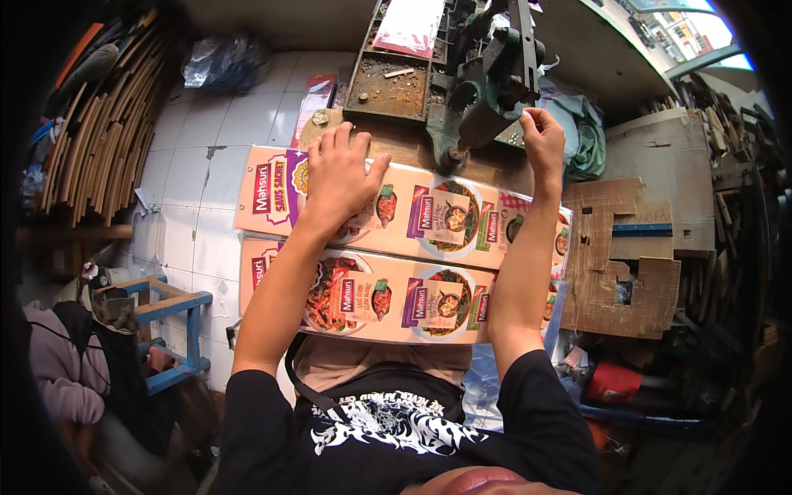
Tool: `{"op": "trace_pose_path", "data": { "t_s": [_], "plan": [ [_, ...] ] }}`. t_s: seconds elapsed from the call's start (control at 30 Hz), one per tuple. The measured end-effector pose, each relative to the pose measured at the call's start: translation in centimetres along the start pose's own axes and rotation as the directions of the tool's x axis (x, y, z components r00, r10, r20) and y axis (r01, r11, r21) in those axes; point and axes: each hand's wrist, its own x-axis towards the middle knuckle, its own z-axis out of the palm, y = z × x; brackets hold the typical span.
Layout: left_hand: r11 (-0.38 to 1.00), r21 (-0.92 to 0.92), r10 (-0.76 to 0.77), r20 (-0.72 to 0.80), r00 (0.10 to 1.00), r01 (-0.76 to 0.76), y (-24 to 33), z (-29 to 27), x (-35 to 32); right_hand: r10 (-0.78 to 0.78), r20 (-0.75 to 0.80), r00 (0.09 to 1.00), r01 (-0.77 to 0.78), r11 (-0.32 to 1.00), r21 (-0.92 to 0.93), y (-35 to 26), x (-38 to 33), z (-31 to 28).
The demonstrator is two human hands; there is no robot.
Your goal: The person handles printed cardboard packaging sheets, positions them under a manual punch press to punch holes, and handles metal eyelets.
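Two long printed cardboard panels lie side by side before me, peach-coloured with food pictures: a far panel [450, 219] and a near panel [388, 301]. My left hand [337, 177] rests flat on the far panel toward its left, fingers spread and fingertips at its far edge. That edge lies close to the foot of a dark green metal press [474, 115]. Up beside the press head is my right hand [542, 140], thumb and fingers pinched together. Whatever may be between those fingertips is too small to make out. My right forearm covers part of both panels.
A rusty metal tray [384, 95] with small bits stands left of the press. Stacked boards [103, 124] lean at far left, beyond a blue stool frame [177, 313]. Cut brown board [635, 280] lies at right, near a green bag [586, 148]. A person's sleeve [70, 363] shows at left.
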Motion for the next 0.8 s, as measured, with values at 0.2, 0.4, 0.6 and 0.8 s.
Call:
{"op": "trace_pose_path", "data": {
  "t_s": [0.2, 0.4, 0.6, 0.8],
  "plan": [
    [1.0, 0.029, 0.006, 0.006, 1.0, -0.006, -0.1, 0.1, 0.0, -0.084, 0.509, 0.857, -0.133, 0.918, 0.374, -2.2, -0.6, -1.6],
    [0.998, 0.058, 0.013, -0.013, 1.0, -0.012, -0.2, 0.2, -0.1, 0.042, 0.729, 0.683, -0.258, 0.948, 0.187, -4.1, -1.8, -0.8],
    [0.999, 0.038, 0.0, 0.018, 1.0, 0.0, -0.1, 0.1, 0.1, -0.025, 0.742, 0.67, -0.314, 0.896, 0.313, -2.9, -1.8, 0.4],
    [0.999, 0.032, 0.007, -0.005, 1.0, -0.006, -0.2, 0.2, 0.0, -0.033, 0.775, 0.631, -0.318, 0.9, 0.298, -3.3, -2.0, 0.8]
  ]
}}
